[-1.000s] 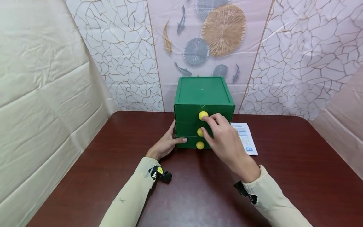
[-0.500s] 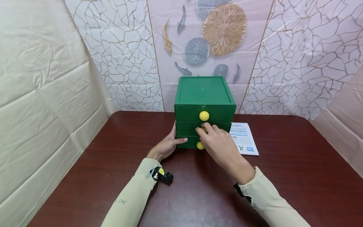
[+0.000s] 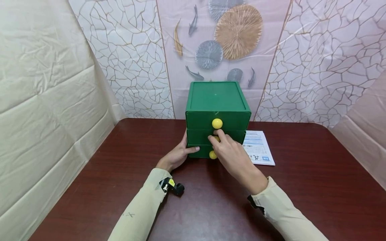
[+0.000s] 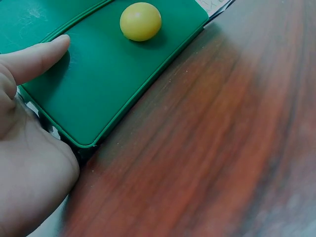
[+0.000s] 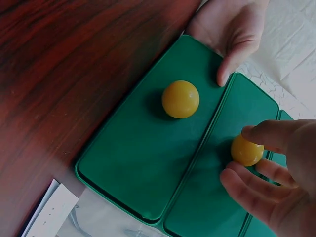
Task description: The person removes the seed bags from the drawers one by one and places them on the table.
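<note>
Right wrist view: the middle yellow knob (image 5: 248, 152) sits in my right grip (image 5: 276, 173), the thumb on one side and curled fingers on the other, closed down to the knob's width. That knob is on the middle front of a green drawer box (image 3: 216, 96), which stands on the desk (image 3: 90, 187) towards its far edge. The top yellow knob (image 3: 217, 123) is just above my fingers, the bottom yellow knob (image 3: 212, 154) just below them. My left grip (image 3: 176, 155) is spread at the box's left side, its straight thumb lying across the bottom front, fingers along the side and partly hidden. Right of the box lie printed papers (image 3: 258, 147); behind hangs a patterned backdrop (image 3: 135, 67) with fish and round shapes.
</note>
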### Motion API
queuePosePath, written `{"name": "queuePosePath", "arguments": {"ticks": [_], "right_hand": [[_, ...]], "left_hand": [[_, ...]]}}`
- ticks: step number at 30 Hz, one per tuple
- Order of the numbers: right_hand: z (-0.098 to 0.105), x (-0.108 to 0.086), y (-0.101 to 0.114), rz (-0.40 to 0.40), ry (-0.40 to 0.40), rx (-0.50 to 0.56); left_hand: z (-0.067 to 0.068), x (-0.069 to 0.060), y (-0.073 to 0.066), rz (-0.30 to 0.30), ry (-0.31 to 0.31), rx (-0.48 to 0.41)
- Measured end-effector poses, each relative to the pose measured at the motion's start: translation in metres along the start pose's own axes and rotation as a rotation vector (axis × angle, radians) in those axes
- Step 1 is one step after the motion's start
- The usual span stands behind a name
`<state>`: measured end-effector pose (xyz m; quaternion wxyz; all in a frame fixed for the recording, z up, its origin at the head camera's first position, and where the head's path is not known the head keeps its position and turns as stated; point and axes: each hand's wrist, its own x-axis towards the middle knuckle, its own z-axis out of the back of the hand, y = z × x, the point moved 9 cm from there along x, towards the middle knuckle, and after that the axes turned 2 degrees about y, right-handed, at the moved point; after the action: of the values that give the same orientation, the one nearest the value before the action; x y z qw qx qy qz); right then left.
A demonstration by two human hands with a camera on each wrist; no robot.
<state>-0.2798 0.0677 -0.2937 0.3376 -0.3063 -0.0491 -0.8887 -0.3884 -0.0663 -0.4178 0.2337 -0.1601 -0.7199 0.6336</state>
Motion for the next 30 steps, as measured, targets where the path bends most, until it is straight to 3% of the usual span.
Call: {"name": "queuePosePath", "arguments": {"ticks": [7, 16, 30], "right_hand": [[-0.007, 0.000, -0.001, 0.004, -0.005, 0.033], [-0.007, 0.003, -0.008, -0.007, -0.027, 0.147], [-0.003, 0.002, -0.012, -0.033, 0.034, 0.221]], "left_hand": [[0.002, -0.001, 0.003, 0.010, -0.011, 0.007], [0.003, 0.000, -0.002, -0.006, -0.009, 0.032], [-0.002, 0.000, -0.003, -0.006, 0.015, 0.020]]}}
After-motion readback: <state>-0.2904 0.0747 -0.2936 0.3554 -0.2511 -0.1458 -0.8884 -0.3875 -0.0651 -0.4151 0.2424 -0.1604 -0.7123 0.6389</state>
